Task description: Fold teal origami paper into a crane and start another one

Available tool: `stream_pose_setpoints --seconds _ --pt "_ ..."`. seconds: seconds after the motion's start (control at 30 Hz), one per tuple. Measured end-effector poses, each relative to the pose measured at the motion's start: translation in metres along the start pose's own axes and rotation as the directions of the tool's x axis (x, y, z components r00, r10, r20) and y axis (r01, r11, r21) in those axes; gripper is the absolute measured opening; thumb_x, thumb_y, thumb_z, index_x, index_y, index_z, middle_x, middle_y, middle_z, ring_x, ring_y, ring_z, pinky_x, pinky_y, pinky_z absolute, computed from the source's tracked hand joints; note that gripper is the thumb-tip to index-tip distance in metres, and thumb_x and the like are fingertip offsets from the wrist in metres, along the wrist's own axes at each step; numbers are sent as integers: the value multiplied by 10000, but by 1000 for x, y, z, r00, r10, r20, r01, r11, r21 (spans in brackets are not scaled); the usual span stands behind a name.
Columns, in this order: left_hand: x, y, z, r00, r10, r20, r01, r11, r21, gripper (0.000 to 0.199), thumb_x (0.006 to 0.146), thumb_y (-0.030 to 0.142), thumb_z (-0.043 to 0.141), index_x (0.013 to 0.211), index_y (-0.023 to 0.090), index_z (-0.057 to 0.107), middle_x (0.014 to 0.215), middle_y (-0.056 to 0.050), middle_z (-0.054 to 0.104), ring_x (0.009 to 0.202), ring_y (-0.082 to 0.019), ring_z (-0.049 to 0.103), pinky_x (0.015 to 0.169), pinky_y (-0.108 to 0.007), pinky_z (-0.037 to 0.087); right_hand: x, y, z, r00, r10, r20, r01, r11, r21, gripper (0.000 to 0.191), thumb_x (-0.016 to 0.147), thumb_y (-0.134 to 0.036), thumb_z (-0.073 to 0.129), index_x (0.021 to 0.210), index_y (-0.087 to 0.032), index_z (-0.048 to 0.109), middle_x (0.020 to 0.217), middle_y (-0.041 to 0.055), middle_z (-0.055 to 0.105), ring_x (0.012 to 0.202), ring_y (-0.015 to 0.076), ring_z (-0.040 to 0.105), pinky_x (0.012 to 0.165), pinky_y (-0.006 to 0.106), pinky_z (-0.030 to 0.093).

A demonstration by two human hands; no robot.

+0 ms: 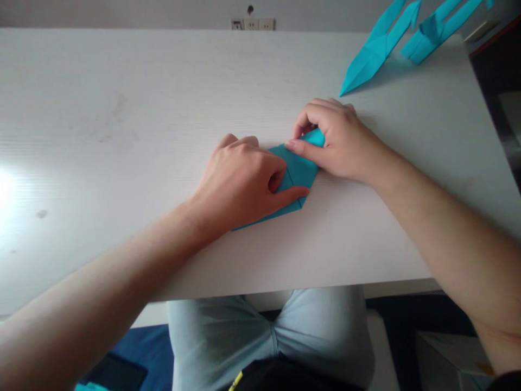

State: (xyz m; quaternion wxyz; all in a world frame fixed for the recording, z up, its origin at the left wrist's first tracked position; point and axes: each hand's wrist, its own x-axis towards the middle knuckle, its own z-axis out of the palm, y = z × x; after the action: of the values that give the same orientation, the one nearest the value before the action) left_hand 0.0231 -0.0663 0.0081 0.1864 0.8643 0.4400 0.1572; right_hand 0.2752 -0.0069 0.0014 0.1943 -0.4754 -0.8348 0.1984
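A partly folded sheet of turquoise paper (303, 171) lies on the white table in front of me, with crease lines across it and an angled right end. My left hand (248, 174) rests on top of the paper, fingers curled and pressing it down. Its thumb stretches along the paper's near right edge, and the hand hides much of the left part. At the far right corner, my right hand (329, 133) pinches the paper between thumb and fingers. Its index finger bends over the far edge, and some fingertips are hidden.
Two folded turquoise paper figures stand at the far right, one pointed (368, 60) and one beside it (427, 35). Wall sockets (252, 24) sit behind the white table (101, 190). My legs are below its near edge, and a box (451, 353) is at lower right.
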Motion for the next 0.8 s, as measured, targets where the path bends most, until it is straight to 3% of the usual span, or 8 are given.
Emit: stream_pose_setpoints --seconds 0.17,0.27,0.53,0.8 --pt "-1 1 -2 1000 4 5 -4 1000 1 504 1046 608 861 741 253 675 723 -55 646 988 -338 734 1094 -570 558 -1 -3 -1 1000 12 8 -12 1000 -22 324 1115 -704 907 1108 -389 832 1254 116 894 1374 505 783 1218 726 621" --pt "-1 2 -2 1000 -3 15 3 1000 -3 517 1028 619 880 733 251 670 728 -56 652 1001 -347 741 1106 -577 558 -1 -5 -3 999 26 30 -25 999 -43 335 1149 -744 841 1135 -410 831 1240 110 892 1399 501 767 1234 722 620" --pt "0 2 1 1000 11 7 -11 1000 13 552 1036 624 895 725 250 632 713 -38 645 983 -332 731 1131 -582 519 0 6 3 999 -43 -9 43 999 10 223 1168 -529 818 1052 -345 772 1227 118 892 1290 458 778 1243 691 560" --pt "-2 4 0 1000 22 8 -23 998 59 581 1049 613 891 720 254 575 681 -17 614 868 -268 634 1015 -507 497 -1 7 4 997 -67 -31 67 998 11 179 1154 -444 816 1024 -341 750 1161 99 863 1227 430 776 1171 621 563"
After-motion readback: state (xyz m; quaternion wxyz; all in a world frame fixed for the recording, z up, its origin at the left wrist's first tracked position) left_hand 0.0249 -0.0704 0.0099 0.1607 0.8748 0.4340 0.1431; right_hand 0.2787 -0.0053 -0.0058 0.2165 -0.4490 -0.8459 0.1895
